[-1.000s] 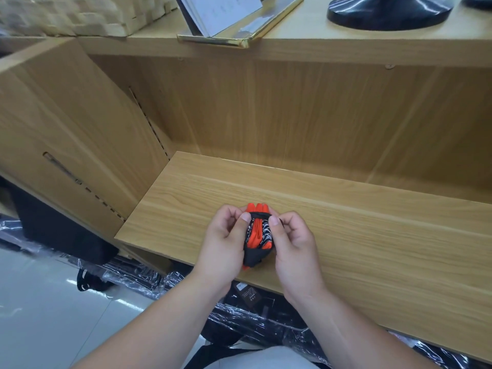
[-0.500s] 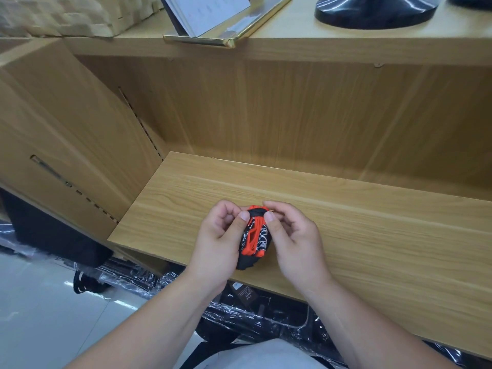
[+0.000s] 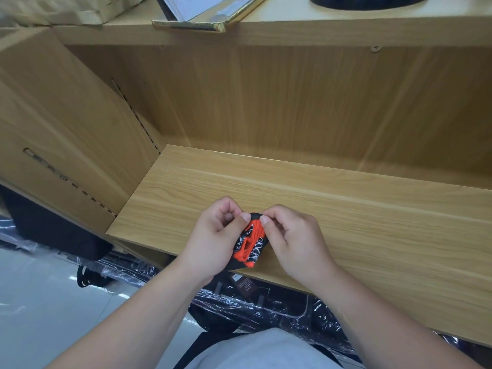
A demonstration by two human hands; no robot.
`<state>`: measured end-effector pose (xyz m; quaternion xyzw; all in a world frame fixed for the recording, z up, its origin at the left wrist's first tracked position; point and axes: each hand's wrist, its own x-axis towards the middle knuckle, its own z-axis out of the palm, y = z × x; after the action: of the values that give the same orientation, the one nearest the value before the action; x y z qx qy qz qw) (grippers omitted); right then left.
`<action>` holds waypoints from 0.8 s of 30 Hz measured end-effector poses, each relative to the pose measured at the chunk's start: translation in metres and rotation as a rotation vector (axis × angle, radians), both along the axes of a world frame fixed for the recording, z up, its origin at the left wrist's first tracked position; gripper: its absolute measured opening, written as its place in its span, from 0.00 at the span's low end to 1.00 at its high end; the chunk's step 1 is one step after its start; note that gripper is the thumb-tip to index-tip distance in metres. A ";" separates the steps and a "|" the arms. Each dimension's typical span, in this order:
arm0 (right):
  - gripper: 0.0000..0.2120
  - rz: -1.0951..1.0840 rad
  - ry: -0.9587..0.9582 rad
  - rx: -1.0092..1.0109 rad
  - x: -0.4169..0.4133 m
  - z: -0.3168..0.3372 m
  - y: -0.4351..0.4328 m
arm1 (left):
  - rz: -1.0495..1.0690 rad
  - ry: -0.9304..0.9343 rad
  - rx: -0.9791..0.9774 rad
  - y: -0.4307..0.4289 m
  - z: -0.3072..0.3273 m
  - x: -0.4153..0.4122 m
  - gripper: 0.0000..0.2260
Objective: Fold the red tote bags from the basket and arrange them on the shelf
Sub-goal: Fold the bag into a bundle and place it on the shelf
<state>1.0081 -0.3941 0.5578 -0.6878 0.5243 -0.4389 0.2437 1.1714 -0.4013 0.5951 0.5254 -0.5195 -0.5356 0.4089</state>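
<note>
- At the far left, a pale glossy floor (image 3: 40, 302) runs under the unit, and a black bag (image 3: 53, 230) sits low against it.
- Above that, the wood-grain side panel (image 3: 66, 123) angles up, with rows of small slots cut into it.
- On the top board to the left sits a woven, blocky thing (image 3: 53, 9); a gold-edged stand (image 3: 207, 22) is next to it.
- The shelf (image 3: 372, 222) is a flat, light wood-grain board, with a back panel (image 3: 292, 102) of the same finish.
- Below its front edge lie black goods in crinkled clear wrap (image 3: 266, 307).
- The left hand (image 3: 215, 241) has its fingers curled in and its thumb pressed on the bag's far end.
- The bag (image 3: 250, 243) is a small, tight bundle of orange-red cloth with black-and-white print, held between both hands over the shelf's front edge; I cannot tell whether it touches the board.
- Its long axis runs near to far, with a black band across the far end and the near end tilted slightly left.
- The right hand (image 3: 295, 241) is curled too, and pinches that black band between thumb and forefinger.
- A black round base (image 3: 367, 2) is on the top board, far right.
</note>
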 end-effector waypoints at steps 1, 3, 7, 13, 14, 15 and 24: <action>0.07 -0.019 -0.026 0.009 0.001 0.000 0.001 | 0.000 -0.004 -0.008 0.000 -0.001 -0.001 0.09; 0.07 -0.051 -0.133 0.051 0.004 0.001 0.004 | 0.011 -0.002 -0.026 0.001 -0.001 -0.002 0.08; 0.07 -0.078 -0.376 0.206 0.006 0.010 0.001 | 0.010 -0.014 -0.088 0.004 -0.001 -0.005 0.06; 0.07 0.037 -0.329 0.223 -0.007 0.018 -0.007 | 0.029 -0.155 -0.297 0.002 -0.011 -0.008 0.06; 0.07 0.060 -0.260 0.215 -0.011 0.017 -0.008 | 0.025 -0.214 -0.320 0.002 -0.014 -0.009 0.06; 0.07 0.081 -0.197 0.209 -0.013 0.017 -0.010 | 0.039 -0.234 -0.299 0.002 -0.016 -0.010 0.05; 0.10 0.093 -0.451 0.376 -0.010 0.021 -0.014 | 0.025 -0.009 -0.099 -0.002 0.000 -0.017 0.08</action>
<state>0.9980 -0.4083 0.5792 -0.5389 0.4970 -0.4642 0.4971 1.1543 -0.4038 0.5947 0.5135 -0.5407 -0.5015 0.4387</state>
